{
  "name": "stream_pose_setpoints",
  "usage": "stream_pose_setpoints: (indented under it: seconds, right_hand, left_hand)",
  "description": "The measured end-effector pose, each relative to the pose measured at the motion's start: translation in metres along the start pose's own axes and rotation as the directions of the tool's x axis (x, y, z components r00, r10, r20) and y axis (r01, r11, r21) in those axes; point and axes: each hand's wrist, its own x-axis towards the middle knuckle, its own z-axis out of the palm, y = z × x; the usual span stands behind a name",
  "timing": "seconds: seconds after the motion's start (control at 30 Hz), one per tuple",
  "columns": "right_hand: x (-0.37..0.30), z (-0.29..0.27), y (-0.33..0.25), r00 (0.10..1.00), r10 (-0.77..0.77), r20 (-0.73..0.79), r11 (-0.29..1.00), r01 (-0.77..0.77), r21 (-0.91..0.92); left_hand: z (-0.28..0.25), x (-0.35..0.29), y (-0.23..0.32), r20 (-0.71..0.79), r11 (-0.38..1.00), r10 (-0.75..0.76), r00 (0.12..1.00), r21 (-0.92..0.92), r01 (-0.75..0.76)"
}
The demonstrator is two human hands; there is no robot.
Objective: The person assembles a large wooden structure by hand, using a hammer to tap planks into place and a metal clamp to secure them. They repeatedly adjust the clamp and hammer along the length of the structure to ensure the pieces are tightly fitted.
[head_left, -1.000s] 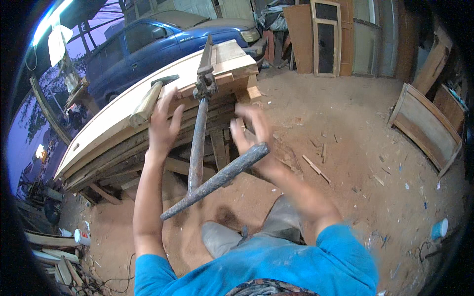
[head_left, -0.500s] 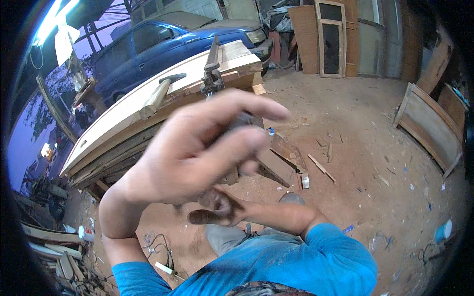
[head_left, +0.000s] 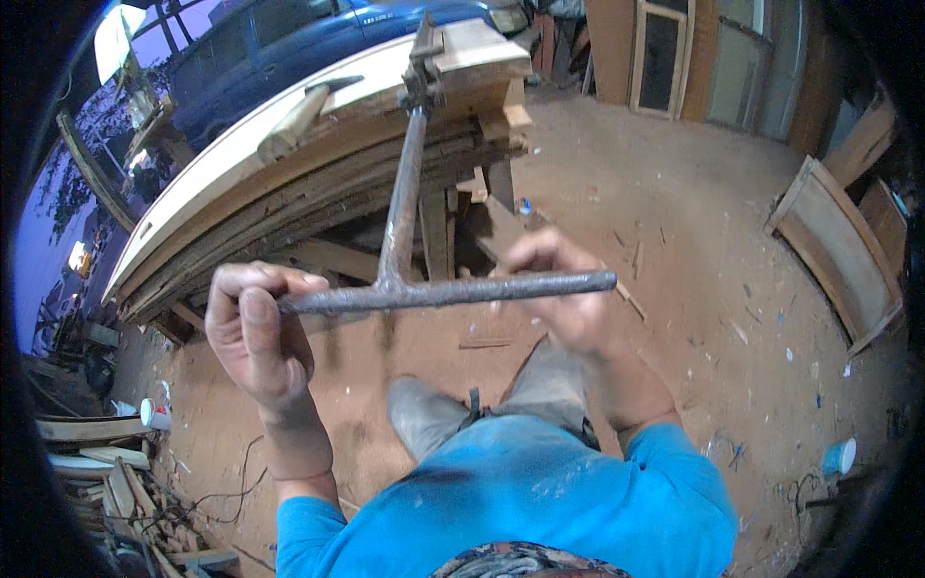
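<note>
A long metal bar clamp (head_left: 421,82) is fixed at the edge of the wooden workbench. Its rusty screw rod (head_left: 405,193) runs toward me and ends in a crosswise T-handle (head_left: 453,292). My left hand (head_left: 258,332) pinches the left end of this handle between thumb and fingers. Behind the handle's right part is my right hand (head_left: 568,299), slightly blurred, its fingers spread above the bar and not wrapped round it. A hammer (head_left: 299,120) with a thick wooden handle lies on the pale boards (head_left: 202,159) of the bench.
A blue car (head_left: 289,43) stands behind the bench. Framed panels (head_left: 838,250) lean at the right, door frames (head_left: 660,58) at the back. Scrap wood (head_left: 125,501) and a white cup (head_left: 155,414) are at lower left. A blue-and-white cup (head_left: 838,457) lies at right.
My left hand has moved down and left from over the clamp and now pinches the handle's left end. My right hand has risen to the handle's right side. The view has tilted down.
</note>
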Motion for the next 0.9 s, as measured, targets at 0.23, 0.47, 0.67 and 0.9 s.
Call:
stream_pose_setpoints:
  seconds: [0.23,0.47,0.67,0.9]
  right_hand:
    - [-0.006,-0.071,0.114,0.907,0.204,-0.367,0.972,-0.234,-0.037]
    - [-0.129,-0.093,0.4,0.552,0.788,-0.273,0.34,-0.759,-0.555]
    - [-0.267,-0.057,0.529,0.332,0.935,-0.125,0.063,-0.503,-0.862]
    - [-0.269,-0.053,0.498,0.469,0.868,-0.164,0.14,-0.547,-0.826]
  left_hand:
    - [-0.006,0.007,-0.017,0.018,0.974,-0.057,0.998,-0.219,0.06]
    - [-0.062,0.007,-0.051,0.139,0.96,-0.172,0.975,-0.199,0.197]
    - [-0.066,-0.008,-0.041,-0.298,0.885,-0.311,0.902,0.255,0.389]
    - [-0.127,-0.012,-0.044,-0.328,0.84,-0.157,0.932,0.452,0.301]
